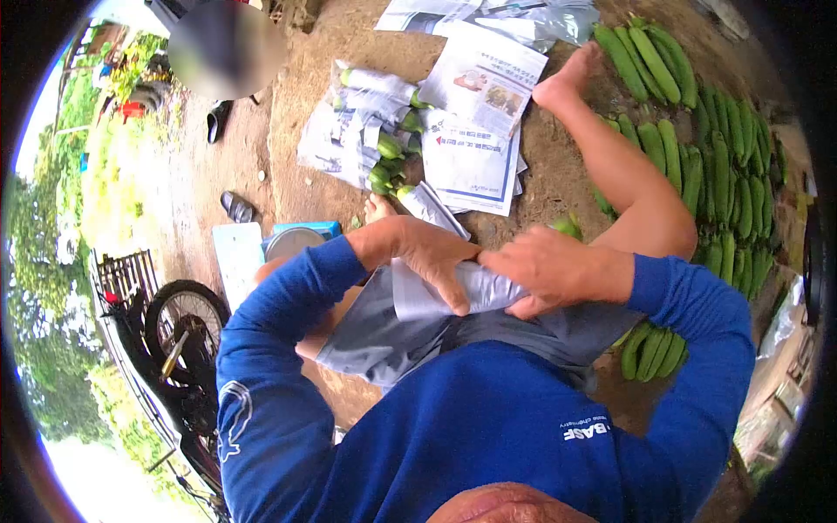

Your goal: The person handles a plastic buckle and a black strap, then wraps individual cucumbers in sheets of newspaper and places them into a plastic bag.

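Observation:
Across my lap lies a sheet of newspaper rolled into a tube [493, 290]. My left hand [427, 254] grips its left part, thumb laid over the top and the other fingers mostly hidden. My right hand [551, 272] is closed on the right end, its fingers curled on the paper. What the roll contains is hidden. A green gourd end [567, 227] shows just beyond my right hand. Between my feet, a paper-wrapped gourd [432, 212] lies beside a stack of newspaper sheets [475, 161]. A clear plastic bag [324, 144] holds several paper-wrapped green gourds.
Rows of long green gourds [722, 179] cover the ground at right, with a smaller bunch [652, 352] beside my right thigh. A blue scale [330, 230] stands near my left knee. Sandals [237, 207] and a motorbike [186, 336] are at left. More plastic [558, 24] lies at the top.

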The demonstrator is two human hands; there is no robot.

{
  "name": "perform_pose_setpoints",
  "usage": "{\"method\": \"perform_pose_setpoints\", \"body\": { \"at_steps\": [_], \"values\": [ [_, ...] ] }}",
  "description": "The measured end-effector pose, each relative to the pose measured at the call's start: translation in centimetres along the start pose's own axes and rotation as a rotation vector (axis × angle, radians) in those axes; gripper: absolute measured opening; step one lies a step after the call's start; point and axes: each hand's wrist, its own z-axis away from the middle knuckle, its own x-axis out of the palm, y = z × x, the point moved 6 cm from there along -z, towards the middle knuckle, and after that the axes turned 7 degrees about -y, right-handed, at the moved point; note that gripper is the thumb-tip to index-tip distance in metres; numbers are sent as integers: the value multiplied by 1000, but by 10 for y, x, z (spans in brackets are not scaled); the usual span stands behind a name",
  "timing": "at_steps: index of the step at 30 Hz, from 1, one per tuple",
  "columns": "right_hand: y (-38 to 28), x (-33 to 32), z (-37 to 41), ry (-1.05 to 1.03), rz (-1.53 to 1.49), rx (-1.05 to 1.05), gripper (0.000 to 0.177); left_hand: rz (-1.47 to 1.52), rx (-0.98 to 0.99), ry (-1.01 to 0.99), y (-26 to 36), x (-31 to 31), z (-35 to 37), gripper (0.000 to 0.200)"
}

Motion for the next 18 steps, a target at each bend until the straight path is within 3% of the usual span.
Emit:
{"method": "perform_pose_setpoints", "body": {
  "at_steps": [2, 3, 7, 10, 11, 13, 15, 17, 18],
  "values": [
    [13, -5, 2, -55, -441, 155, 70, -295, -12, 138, -1, -11, 10, 80],
    [20, -6, 1, -84, -656, 234, 77, -202, -24, 133, -1, -19, 20, 77],
    [30, -35, -8, 336, -512, 116, 82, 108, -15, 113, 0, -61, 53, 66],
    [44, -52, -12, 378, -475, 132, 77, 145, 0, 118, -28, -85, 61, 62],
    [50, -55, -15, 401, -462, 134, 75, 120, 38, 207, -38, -100, 63, 61],
    [74, -46, -29, 437, -709, 198, 70, 75, 118, 394, -61, -133, 69, 58],
    [105, -31, -48, 495, -962, 254, 64, 67, 119, 827, -129, -189, 87, 42],
    [143, -8, -65, 580, -1226, 311, 59, -502, -225, 1182, -187, -218, 117, 25],
    [164, 7, -73, 615, -1374, 304, 56, -554, -274, 1100, -204, -218, 111, 23]
  ]
}}
